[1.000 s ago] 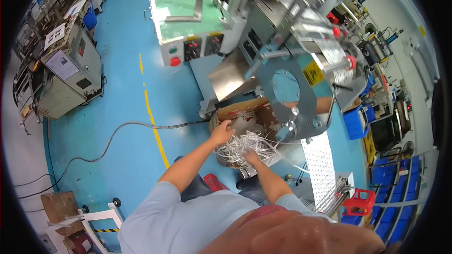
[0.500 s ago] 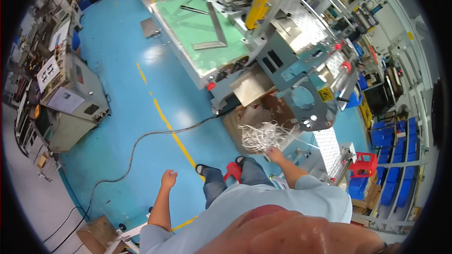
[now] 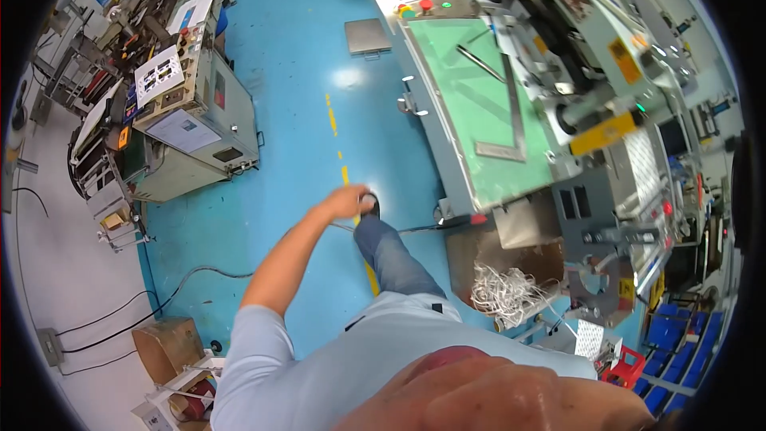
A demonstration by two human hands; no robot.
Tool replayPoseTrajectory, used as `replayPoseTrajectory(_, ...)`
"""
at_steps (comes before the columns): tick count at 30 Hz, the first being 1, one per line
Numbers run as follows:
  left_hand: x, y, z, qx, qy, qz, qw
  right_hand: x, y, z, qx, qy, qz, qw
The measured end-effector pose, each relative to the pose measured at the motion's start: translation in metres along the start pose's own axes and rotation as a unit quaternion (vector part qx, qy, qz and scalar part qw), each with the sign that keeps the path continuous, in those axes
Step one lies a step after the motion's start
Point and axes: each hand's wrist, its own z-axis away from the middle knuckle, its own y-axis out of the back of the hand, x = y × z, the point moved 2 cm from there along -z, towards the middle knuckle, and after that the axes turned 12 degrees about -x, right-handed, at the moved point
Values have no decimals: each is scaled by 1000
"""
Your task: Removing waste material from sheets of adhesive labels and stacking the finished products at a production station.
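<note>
Near mid-frame, the left hand (image 3: 349,201) overlaps a dark shoe (image 3: 375,209); blur keeps me from telling whether its fingers are open or closed. To its lower right, a white strip tangle (image 3: 504,294) (no clear long axis) lies in a carton (image 3: 461,265). The right hand, earlier at the tangle, is out of view.

Glossy blue floor (image 3: 295,112), matt cardboard box (image 3: 461,265), shiny plastic-looking strips (image 3: 504,295), smooth metal L-square (image 3: 515,112).
</note>
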Motion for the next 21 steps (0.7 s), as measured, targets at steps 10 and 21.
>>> replayPoseTrajectory(10,-312,407,-108,50,244,-63,966,-384,223,-347,-24,14,-90,996)
replayPoseTrajectory(21,-583,645,-247,-269,334,95,898,-757,413,-731,56,-49,-161,984)
